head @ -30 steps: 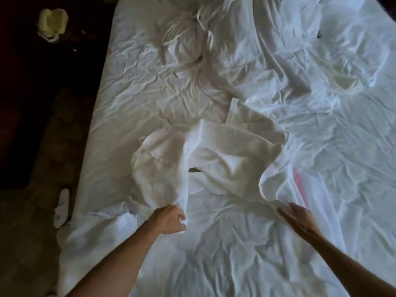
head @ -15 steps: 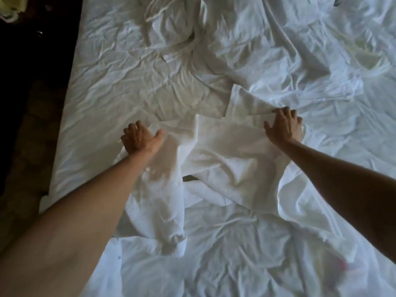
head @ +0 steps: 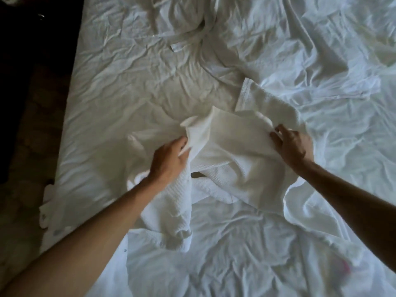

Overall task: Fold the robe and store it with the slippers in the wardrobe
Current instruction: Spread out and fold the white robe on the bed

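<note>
The robe (head: 233,159) lies rumpled in the middle of the bed (head: 132,86), not yet folded into any neat shape. The left hand (head: 169,161) pinches one upper edge and the right hand (head: 293,146) grips the other. Folding has barely begun; no slippers or wardrobe are clearly visible, so storing remains.

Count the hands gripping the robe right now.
2. The left hand pinches the robe at its left fold; the right hand grips its right edge.
</note>
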Motion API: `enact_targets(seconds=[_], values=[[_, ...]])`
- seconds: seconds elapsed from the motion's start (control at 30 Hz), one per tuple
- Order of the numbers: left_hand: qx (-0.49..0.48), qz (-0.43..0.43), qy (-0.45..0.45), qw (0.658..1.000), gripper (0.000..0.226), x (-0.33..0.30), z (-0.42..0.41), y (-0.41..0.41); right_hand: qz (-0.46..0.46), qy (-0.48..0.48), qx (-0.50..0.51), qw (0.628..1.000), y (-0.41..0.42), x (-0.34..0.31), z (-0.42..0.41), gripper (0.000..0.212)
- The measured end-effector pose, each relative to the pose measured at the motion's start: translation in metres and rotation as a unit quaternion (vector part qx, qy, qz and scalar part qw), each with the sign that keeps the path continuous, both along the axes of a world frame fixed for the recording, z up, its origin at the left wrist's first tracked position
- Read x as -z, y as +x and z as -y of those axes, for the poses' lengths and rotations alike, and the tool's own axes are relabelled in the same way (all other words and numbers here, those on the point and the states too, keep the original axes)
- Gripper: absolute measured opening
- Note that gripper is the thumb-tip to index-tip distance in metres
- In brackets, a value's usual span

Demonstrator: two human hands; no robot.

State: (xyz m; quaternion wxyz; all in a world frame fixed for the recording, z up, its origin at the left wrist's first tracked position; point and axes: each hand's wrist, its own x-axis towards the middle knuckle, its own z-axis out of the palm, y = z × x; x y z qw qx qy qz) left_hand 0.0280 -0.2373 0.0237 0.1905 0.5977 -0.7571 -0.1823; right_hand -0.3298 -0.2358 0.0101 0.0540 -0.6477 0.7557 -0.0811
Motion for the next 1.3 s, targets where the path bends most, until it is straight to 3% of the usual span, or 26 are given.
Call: enact_targets(seconds=[0.07, 0.13, 0.2, 0.27, 0.33, 0.5, 0.63, 0.7, 0.77, 0.8, 0.83, 0.9, 0.97, 1.03, 1.1, 1.2, 1.3], values=[[0.111, 0.012, 0.01, 0.994, 0.019, 0.006, -0.056, -0.009, 0.026, -0.014, -0.008, 1.0, 0.005, 0.002, -0.057, 0.032], [0.188, 0.028, 0.082, 0.978, 0.033, 0.017, -0.107, -0.015, 0.048, -0.017, -0.013, 0.999, 0.006, 0.013, -0.118, 0.048], [0.257, 0.09, 0.192, 0.943, 0.038, 0.035, -0.149, -0.016, 0.067, -0.007, -0.036, 0.997, 0.003, 0.028, -0.175, 0.053], [0.292, 0.161, 0.284, 0.899, 0.036, 0.05, -0.183, -0.009, 0.081, 0.031, -0.039, 0.995, 0.0, 0.032, -0.225, 0.043], [0.286, 0.194, 0.308, 0.886, 0.033, 0.061, -0.204, 0.004, 0.085, 0.058, -0.026, 0.994, -0.005, 0.036, -0.26, 0.038], [0.223, 0.251, 0.299, 0.893, 0.026, 0.051, -0.214, 0.013, 0.115, 0.181, 0.005, 0.977, -0.009, 0.045, -0.295, 0.015], [0.234, 0.256, 0.324, 0.88, 0.033, 0.038, -0.2, 0.011, 0.175, 0.175, -0.013, 0.969, 0.004, 0.019, -0.269, 0.024], [0.211, 0.172, 0.291, 0.917, 0.035, 0.03, -0.195, 0.008, 0.184, 0.086, -0.05, 0.978, 0.021, -0.004, -0.245, 0.011], [0.164, 0.066, 0.138, 0.975, 0.024, 0.018, -0.183, 0.001, 0.153, -0.01, -0.071, 0.986, 0.038, -0.014, -0.212, 0.017], [0.145, 0.05, 0.048, 0.987, 0.022, 0.012, -0.172, -0.005, 0.133, -0.036, -0.072, 0.988, 0.044, -0.015, -0.191, 0.026], [0.129, 0.062, -0.02, 0.99, 0.033, 0.01, -0.158, -0.009, 0.111, -0.04, -0.068, 0.991, 0.048, -0.014, -0.168, 0.036], [0.073, 0.133, -0.053, 0.987, 0.062, 0.011, -0.12, -0.008, 0.071, -0.001, -0.069, 0.995, 0.052, -0.003, -0.125, 0.057], [0.014, 0.181, -0.005, 0.983, 0.061, 0.014, -0.086, -0.005, 0.012, 0.059, -0.081, 0.995, 0.05, 0.012, -0.086, 0.073], [-0.005, 0.175, 0.082, 0.981, 0.024, 0.015, -0.07, -0.008, -0.043, 0.134, -0.091, 0.986, 0.039, 0.029, -0.056, 0.085], [-0.017, 0.061, 0.194, 0.979, 0.02, 0.015, -0.073, -0.018, -0.07, 0.195, -0.091, 0.974, 0.017, 0.042, -0.038, 0.095], [-0.004, -0.088, 0.337, 0.937, 0.016, 0.009, -0.111, -0.044, -0.119, 0.214, -0.135, 0.96, -0.024, 0.044, -0.032, 0.1], [0.023, -0.101, 0.47, 0.877, 0.017, 0.019, -0.169, -0.066, -0.169, 0.223, -0.155, 0.948, -0.062, 0.025, -0.033, 0.101]])
